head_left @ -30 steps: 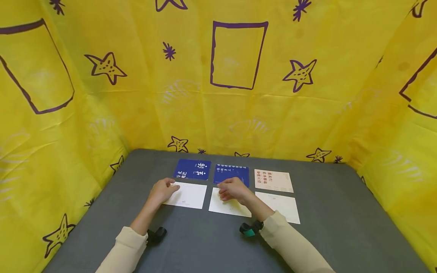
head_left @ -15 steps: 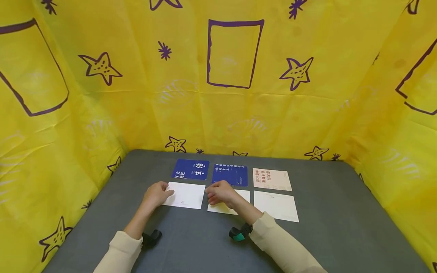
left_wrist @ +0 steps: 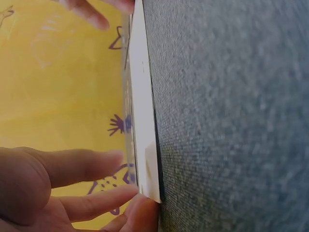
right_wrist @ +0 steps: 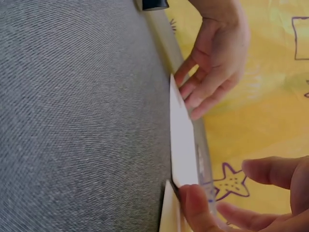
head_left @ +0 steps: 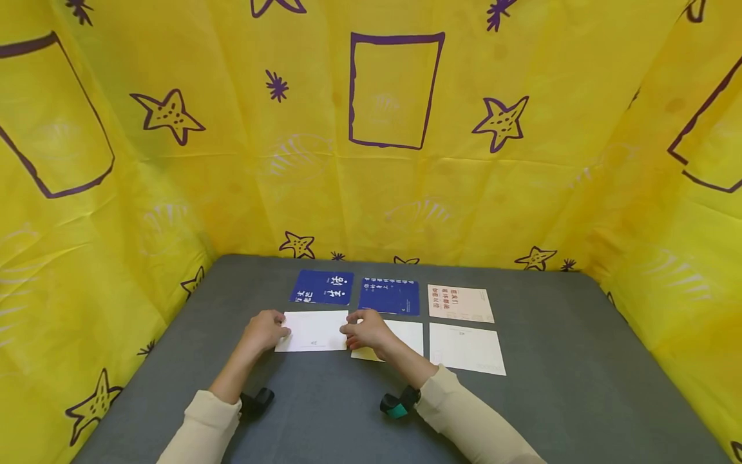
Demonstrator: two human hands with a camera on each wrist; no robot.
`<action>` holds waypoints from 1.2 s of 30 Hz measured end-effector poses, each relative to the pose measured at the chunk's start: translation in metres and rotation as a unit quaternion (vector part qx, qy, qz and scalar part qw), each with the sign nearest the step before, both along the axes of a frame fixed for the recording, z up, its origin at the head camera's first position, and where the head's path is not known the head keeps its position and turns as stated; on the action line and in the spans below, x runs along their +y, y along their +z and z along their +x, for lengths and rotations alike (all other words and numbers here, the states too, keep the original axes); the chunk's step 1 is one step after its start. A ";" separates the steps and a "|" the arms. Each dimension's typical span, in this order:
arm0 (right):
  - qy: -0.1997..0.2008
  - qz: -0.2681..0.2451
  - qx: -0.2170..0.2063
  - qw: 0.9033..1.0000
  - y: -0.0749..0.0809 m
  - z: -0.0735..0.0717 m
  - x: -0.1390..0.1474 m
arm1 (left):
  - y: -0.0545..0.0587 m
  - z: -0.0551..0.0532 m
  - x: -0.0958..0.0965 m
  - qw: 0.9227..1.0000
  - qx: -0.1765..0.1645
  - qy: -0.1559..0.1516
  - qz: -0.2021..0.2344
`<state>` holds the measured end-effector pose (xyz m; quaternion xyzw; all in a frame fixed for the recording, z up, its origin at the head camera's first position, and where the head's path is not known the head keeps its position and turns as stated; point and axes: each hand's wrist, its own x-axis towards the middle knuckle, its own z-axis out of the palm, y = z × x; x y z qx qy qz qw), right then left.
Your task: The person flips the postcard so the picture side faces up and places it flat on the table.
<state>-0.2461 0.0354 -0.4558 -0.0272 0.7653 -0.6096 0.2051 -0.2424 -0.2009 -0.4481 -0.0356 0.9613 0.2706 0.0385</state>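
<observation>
A white card (head_left: 313, 330) with small faint print lies across the space between my hands in the head view. My left hand (head_left: 263, 332) grips its left end, thumb over the near face. At the opposite end, my right hand (head_left: 370, 330) pinches the right edge and partly hides the neighbouring white card (head_left: 406, 334). In the left wrist view the card (left_wrist: 142, 96) has a dark shadow along its lower edge, so it seems slightly raised from the cloth. The right wrist view shows both hands at the ends of the card (right_wrist: 182, 135).
Behind lie a blue card with large white characters (head_left: 323, 287), another blue card (head_left: 390, 296) and a cream card with red characters (head_left: 460, 303). A third white card (head_left: 467, 348) is at right. Yellow patterned curtains (head_left: 394, 193) border the grey table (head_left: 324, 412).
My right hand has moved left from above the middle white card to the left white card's right edge. My left hand has shifted slightly left, and the card now sits straighter.
</observation>
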 end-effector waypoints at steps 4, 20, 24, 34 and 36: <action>-0.013 0.000 -0.003 1.000 -0.004 -0.002 -0.001 | -0.002 -0.002 -0.003 1.000 -0.009 0.006 0.013; -0.039 -0.027 -0.009 0.999 -0.011 -0.006 0.001 | -0.005 0.000 -0.005 0.993 -0.039 0.032 0.110; -0.048 -0.033 -0.015 0.998 -0.011 -0.007 0.001 | -0.005 0.000 -0.006 0.984 -0.060 0.051 0.158; -0.072 -0.053 -0.031 0.995 -0.013 -0.009 0.001 | -0.004 -0.001 -0.007 0.976 -0.060 0.062 0.198; -0.077 -0.055 -0.033 0.995 -0.014 -0.010 0.001 | -0.004 -0.001 -0.007 0.976 -0.058 0.063 0.201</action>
